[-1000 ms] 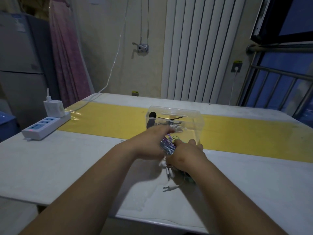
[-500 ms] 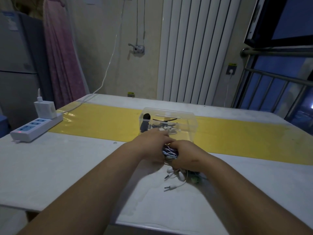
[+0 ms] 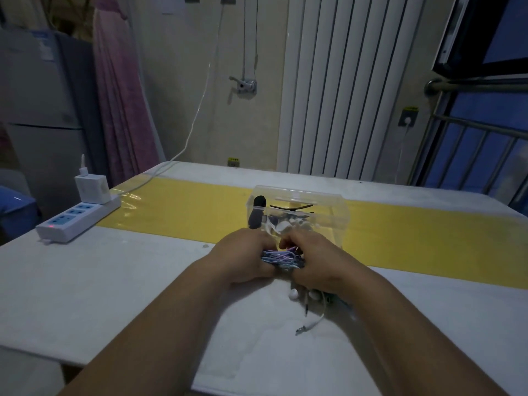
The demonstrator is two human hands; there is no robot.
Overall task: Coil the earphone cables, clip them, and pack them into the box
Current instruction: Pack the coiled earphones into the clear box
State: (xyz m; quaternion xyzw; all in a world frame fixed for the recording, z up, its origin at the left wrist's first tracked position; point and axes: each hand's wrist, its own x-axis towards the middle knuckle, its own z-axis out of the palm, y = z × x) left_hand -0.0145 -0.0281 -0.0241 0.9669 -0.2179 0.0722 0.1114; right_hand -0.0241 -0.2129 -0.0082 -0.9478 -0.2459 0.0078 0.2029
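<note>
I have one view only, worn on the head, facing forward and down along both forearms. The fingers (image 3: 258, 238) sit near frame centre, close to the lens. The counter (image 3: 85, 281) spreads left, right and below them. Beyond them stands the clear box (image 3: 328, 207), with the radiator (image 3: 343, 95) far behind. The wide lens bends the edges.

Off-task items I log from here:
- white table (image 3: 85, 295)
- yellow strip (image 3: 185, 212) across the table's far half
- white power strip (image 3: 77, 221) on the table's left edge, red light lit
- white charger (image 3: 93, 188) plugged into the strip's far end
- white cable (image 3: 197, 115) rising up the far wall
- ribbed white radiator (image 3: 343, 87) on the far wall
- grey fridge (image 3: 40, 110) and pink cloth (image 3: 120, 95), far left
- barred window (image 3: 471, 155), far right
</note>
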